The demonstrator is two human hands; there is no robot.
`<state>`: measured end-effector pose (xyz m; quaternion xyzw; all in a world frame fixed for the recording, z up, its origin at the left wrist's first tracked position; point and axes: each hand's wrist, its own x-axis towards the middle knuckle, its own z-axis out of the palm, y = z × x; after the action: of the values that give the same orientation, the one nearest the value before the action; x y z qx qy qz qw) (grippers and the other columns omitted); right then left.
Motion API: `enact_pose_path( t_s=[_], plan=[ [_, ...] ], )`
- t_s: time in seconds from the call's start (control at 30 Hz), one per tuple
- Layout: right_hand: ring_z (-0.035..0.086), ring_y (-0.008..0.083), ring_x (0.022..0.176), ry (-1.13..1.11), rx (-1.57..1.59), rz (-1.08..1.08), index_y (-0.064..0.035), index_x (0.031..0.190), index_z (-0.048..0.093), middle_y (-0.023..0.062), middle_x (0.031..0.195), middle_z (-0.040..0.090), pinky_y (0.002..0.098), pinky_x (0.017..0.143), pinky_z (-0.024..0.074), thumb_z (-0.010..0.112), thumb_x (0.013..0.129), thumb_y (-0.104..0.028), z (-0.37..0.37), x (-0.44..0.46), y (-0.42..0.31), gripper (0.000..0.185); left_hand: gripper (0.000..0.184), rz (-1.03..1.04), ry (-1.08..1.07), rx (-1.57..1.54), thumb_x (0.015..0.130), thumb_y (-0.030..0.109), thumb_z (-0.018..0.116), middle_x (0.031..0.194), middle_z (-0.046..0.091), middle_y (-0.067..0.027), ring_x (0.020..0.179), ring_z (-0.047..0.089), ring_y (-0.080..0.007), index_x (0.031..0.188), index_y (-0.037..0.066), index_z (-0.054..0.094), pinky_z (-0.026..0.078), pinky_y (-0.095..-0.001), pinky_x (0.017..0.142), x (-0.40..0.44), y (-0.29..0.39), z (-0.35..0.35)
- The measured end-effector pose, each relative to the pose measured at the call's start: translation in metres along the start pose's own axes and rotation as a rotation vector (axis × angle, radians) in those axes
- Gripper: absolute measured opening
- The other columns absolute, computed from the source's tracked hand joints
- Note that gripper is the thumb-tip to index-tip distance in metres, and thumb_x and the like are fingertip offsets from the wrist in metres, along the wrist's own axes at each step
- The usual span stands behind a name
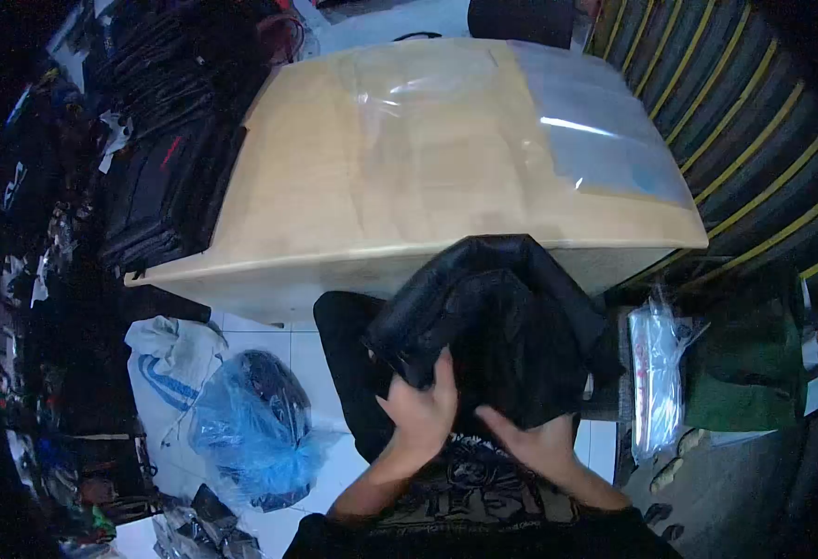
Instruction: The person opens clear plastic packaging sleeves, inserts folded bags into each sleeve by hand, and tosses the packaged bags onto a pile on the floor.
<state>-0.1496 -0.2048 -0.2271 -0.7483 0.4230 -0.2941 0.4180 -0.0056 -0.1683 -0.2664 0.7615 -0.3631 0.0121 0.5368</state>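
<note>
A bulky black fabric item [497,317] with a thick, slightly shiny rolled edge lies across my lap, its far end up against the table's front edge. Whether it is a bag or a garment I cannot tell. My left hand [418,410] grips its near left side, thumb lying up along the cloth and the other fingers partly hidden. At the near right side, my right hand [544,452] has its fingers tucked under the cloth, with the thumb pointing out to the left.
A pale wooden table [428,177] stands in front, partly covered by clear plastic sheeting [605,130]. Stacked black bags [162,186] are at its left. A blue plastic bag [255,429] sits on the tiled floor. Clear plastic packets [653,382] and green cloth [744,368] lie right.
</note>
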Motion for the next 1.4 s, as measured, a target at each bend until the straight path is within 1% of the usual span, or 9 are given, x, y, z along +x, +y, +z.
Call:
enact_pose_path(
  t_s=[0.07, 0.2, 0.33, 0.4, 0.5, 0.6, 0.67, 0.87, 1.4],
  plan=[
    [0.063, 0.0346, 0.084, -0.102, 0.054, -0.102, 0.0022, 0.107, 0.057, 0.0185, 0.095, 0.062, 0.0386, 0.073, 0.0486, 0.069, 0.076, -0.01, 0.015, -0.016, 0.02, 0.035, 0.034, 0.198, -0.098, 0.048, 0.08, 0.007, 0.07, 0.1, 0.065, -0.0148, 0.085, 0.062, -0.0207, 0.108, -0.005, 0.056, 0.047, -0.032, 0.078, -0.007, -0.003, 0.006],
    [0.054, 0.0461, 0.104, -0.544, -0.113, 0.147, 0.016, 0.126, 0.028, 0.0342, 0.111, 0.049, 0.0458, 0.092, 0.0446, 0.068, 0.077, -0.023, 0.002, -0.012, 0.03, 0.075, 0.042, -0.089, -0.507, -0.4, 0.083, 0.004, 0.057, 0.117, 0.053, -0.0216, 0.105, 0.052, -0.0325, 0.122, -0.008, 0.046, 0.039, -0.0384, 0.092, -0.007, 0.034, -0.022],
    [0.058, 0.0365, 0.105, -0.321, -0.069, -0.26, 0.0103, 0.122, 0.044, 0.0276, 0.119, 0.052, 0.0412, 0.093, 0.0445, 0.08, 0.065, -0.028, -0.018, 0.019, -0.006, 0.078, 0.05, -0.056, -0.806, -0.576, 0.084, 0.003, 0.051, 0.134, 0.041, -0.0279, 0.126, 0.039, -0.0367, 0.131, -0.009, 0.039, 0.029, -0.043, 0.104, -0.012, 0.04, -0.048],
    [0.058, 0.0329, 0.106, -0.204, -0.048, -0.006, 0.0063, 0.118, 0.05, 0.024, 0.117, 0.055, 0.0401, 0.094, 0.0439, 0.083, 0.06, -0.027, -0.028, 0.025, -0.011, 0.075, 0.05, -0.163, -0.937, -0.687, 0.084, 0.002, 0.051, 0.14, 0.035, -0.0292, 0.134, 0.033, -0.0357, 0.13, -0.011, 0.04, 0.033, -0.0439, 0.103, -0.017, 0.037, -0.051],
    [0.057, 0.03, 0.109, -0.027, -0.133, -0.071, 0.0035, 0.117, 0.054, 0.0208, 0.114, 0.06, 0.0382, 0.095, 0.0426, 0.086, 0.053, -0.024, -0.063, 0.046, 0.017, 0.076, 0.044, -0.199, -0.986, -0.891, 0.083, -0.007, 0.039, 0.103, 0.059, -0.0199, 0.099, 0.06, -0.0267, 0.127, -0.01, 0.043, 0.044, -0.0366, 0.093, 0.026, 0.066, -0.064],
    [0.057, 0.0287, 0.109, -0.368, -0.017, -0.351, 0.0042, 0.12, 0.052, 0.0188, 0.117, 0.059, 0.037, 0.098, 0.0411, 0.086, 0.05, -0.021, -0.115, 0.084, 0.013, 0.082, 0.033, 0.403, -0.102, -0.089, 0.076, 0.004, 0.065, 0.088, 0.062, -0.016, 0.08, 0.062, -0.0269, 0.107, -0.004, 0.057, 0.051, -0.0347, 0.071, 0.075, 0.042, -0.057],
    [0.056, 0.0266, 0.11, -0.589, 0.075, -0.327, 0.0039, 0.12, 0.052, 0.0168, 0.117, 0.059, 0.0361, 0.098, 0.0405, 0.086, 0.05, -0.019, -0.119, 0.102, 0.012, 0.082, 0.058, 0.568, 0.126, 0.212, 0.07, 0.013, 0.078, 0.107, 0.051, -0.0193, 0.099, 0.051, -0.0338, 0.12, 0.002, 0.051, 0.044, -0.0413, 0.083, 0.126, 0.041, -0.03],
    [0.054, 0.0224, 0.108, -0.986, 0.527, 0.265, 0.007, 0.128, 0.043, 0.0143, 0.119, 0.058, 0.0323, 0.097, 0.0397, 0.083, 0.042, -0.004, -0.104, 0.143, 0.008, 0.095, 0.015, 0.675, 0.106, -0.068, 0.079, 0.006, 0.07, 0.071, 0.057, -0.0078, 0.052, 0.053, -0.0192, 0.093, 0.004, 0.069, 0.045, -0.0294, 0.05, 0.178, 0.026, 0.021],
    [0.063, 0.0285, 0.088, -0.455, -0.28, -0.149, 0.0033, 0.141, 0.02, 0.0245, 0.102, 0.062, 0.0326, 0.08, 0.0495, 0.073, 0.062, -0.027, -0.079, 0.203, -0.057, 0.1, 0.013, 0.682, -0.103, -0.214, 0.079, 0.01, 0.071, 0.061, 0.056, -0.0097, 0.049, 0.053, -0.0174, 0.09, 0.003, 0.071, 0.042, -0.0286, 0.047, 0.176, 0.061, 0.005]
  ],
)
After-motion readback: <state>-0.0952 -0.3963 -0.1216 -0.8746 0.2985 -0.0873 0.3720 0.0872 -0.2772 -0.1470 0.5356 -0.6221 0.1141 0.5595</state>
